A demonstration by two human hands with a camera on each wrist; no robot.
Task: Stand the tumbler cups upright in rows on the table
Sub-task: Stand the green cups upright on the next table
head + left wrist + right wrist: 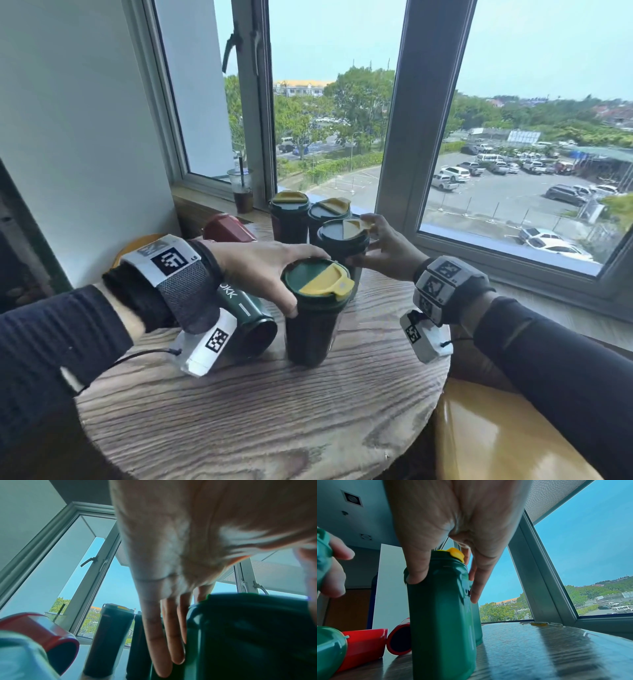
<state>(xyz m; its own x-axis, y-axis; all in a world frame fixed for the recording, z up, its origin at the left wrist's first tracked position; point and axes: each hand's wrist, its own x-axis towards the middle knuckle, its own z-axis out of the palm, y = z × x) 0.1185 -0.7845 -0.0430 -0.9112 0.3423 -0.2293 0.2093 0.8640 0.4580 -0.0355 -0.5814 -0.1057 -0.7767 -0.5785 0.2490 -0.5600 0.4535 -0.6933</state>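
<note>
Several dark green tumblers with yellow flip lids stand on the round wooden table [260,411]. My left hand [274,274] grips the nearest upright tumbler [317,308] by its lid rim, thumb in front and fingers [171,635] behind. My right hand [380,243] holds the top of another upright tumbler [342,240], its thumb and fingers curled round the tumbler's [441,615] shoulder. Two more upright tumblers [289,219] [329,214] stand behind by the window. One green tumbler [250,318] lies on its side under my left wrist. A red tumbler [227,229] lies at the back left, and the right wrist view shows two red tumblers [364,646] [399,639].
A plastic cup of dark drink with a straw [241,190] stands on the window sill. The window frame [400,137] runs close behind the table. A yellow seat [496,438] sits at the lower right, past the table's edge. Bare wood shows along the table's near half.
</note>
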